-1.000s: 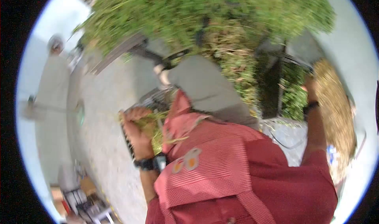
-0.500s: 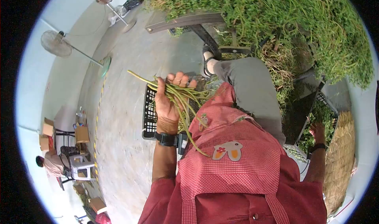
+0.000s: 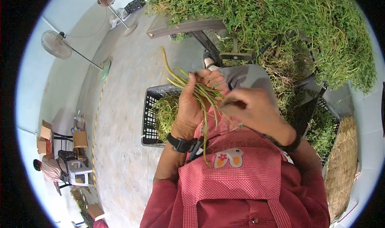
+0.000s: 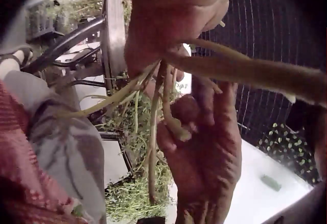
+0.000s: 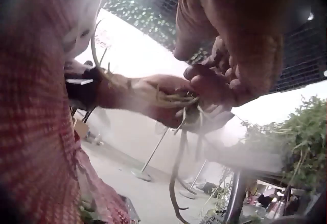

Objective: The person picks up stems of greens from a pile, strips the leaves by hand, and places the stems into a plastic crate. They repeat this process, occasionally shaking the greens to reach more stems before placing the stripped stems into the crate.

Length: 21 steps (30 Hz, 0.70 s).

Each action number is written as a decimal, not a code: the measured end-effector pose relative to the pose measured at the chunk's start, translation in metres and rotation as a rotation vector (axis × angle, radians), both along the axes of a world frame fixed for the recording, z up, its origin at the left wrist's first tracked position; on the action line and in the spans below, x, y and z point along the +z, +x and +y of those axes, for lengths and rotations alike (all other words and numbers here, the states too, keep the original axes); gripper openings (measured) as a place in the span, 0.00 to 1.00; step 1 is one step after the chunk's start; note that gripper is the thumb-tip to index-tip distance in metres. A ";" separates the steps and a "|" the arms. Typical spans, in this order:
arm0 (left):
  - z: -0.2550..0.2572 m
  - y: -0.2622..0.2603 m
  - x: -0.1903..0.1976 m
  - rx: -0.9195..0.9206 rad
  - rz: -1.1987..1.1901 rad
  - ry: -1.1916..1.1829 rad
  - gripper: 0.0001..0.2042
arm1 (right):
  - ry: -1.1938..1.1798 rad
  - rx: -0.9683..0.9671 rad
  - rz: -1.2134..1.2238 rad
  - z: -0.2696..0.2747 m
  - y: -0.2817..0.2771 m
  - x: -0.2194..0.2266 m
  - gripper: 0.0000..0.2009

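Observation:
In the head view my left hand (image 3: 188, 107) holds a loose bunch of thin green plant stems (image 3: 176, 77), its thumb laid over them. One long stem sticks out toward the upper left, and others hang down over the red checked apron (image 3: 232, 184). My right hand (image 3: 258, 111) is at the other end of the bunch, fingers curled and fingertips pinching among the stems close to the left fingers. Both wrist views show the hands close together, with bare stem ends (image 4: 153, 168) poking out between them. The right fingertips (image 5: 196, 76) partly hide the bunch.
A black plastic crate (image 3: 149, 125) with cut stems stands on the floor left of my knee. Leafy greens (image 3: 272, 27) are heaped on the table ahead. Another crate of greens (image 3: 323, 133) is at the right, beside a straw-coloured bundle (image 3: 343, 155). Fans (image 3: 56, 45) and a seated person (image 3: 52, 167) are farther left.
My right hand has come from the crate at the right to the stems in front of the apron. The left hand has moved rightward from over the black crate, still holding the bunch.

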<state>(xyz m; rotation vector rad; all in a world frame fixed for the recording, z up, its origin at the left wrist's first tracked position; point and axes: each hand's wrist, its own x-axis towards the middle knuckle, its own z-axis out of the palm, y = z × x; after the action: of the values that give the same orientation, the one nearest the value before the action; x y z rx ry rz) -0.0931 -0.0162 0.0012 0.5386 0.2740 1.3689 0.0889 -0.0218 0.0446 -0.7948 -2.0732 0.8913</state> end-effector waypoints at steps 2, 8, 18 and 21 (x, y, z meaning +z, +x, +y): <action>-0.004 0.007 0.005 0.053 0.071 0.000 0.18 | 0.038 -0.018 -0.093 0.004 -0.021 -0.004 0.11; -0.005 0.017 -0.001 0.127 0.291 -0.010 0.19 | 0.104 -0.110 -0.162 0.011 -0.031 -0.028 0.13; -0.006 0.022 -0.012 0.193 0.671 -0.123 0.16 | -0.847 0.246 0.288 0.017 -0.007 -0.038 0.08; 0.002 0.010 -0.019 0.110 0.545 -0.143 0.16 | -1.035 0.376 0.411 0.011 0.005 -0.019 0.07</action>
<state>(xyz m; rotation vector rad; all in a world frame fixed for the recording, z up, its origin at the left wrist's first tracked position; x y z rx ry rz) -0.0835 -0.0139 -0.0183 0.7797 0.8479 1.2748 0.0936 -0.0109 0.0251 -0.6150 -1.3245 2.1991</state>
